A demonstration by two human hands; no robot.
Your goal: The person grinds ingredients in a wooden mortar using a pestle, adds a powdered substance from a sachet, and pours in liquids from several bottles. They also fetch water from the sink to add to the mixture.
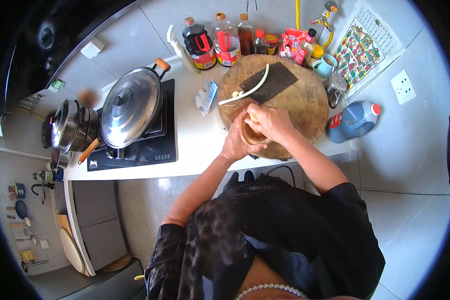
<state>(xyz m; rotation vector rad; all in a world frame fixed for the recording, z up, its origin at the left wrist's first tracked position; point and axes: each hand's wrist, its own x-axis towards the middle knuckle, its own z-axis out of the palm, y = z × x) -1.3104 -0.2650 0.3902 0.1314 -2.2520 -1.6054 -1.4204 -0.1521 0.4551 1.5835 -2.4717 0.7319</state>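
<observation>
A small wooden mortar [253,137] stands near the front of a round wooden chopping block [309,90]. My left hand [234,141] is wrapped around its side, thumb along the near rim. In my right hand [275,122] is the top of a light-coloured pestle [254,117], mostly hidden by the fingers, with its lower end down in the mortar. What lies at the mortar's bottom is hard to make out. Behind my hands a dark-bladed cleaver [281,77] lies flat on the block. A long white scallion stalk [261,85] crosses its blade, beside peeled garlic cloves [235,94].
Left of the block are a crumpled plastic packet [206,96] and a black cooktop [135,159] bearing a lidded wok [129,108]. Several sauce bottles [225,41] line the wall behind. A blue mug [324,66] and a large jug of dark liquid [352,122] stand at the right.
</observation>
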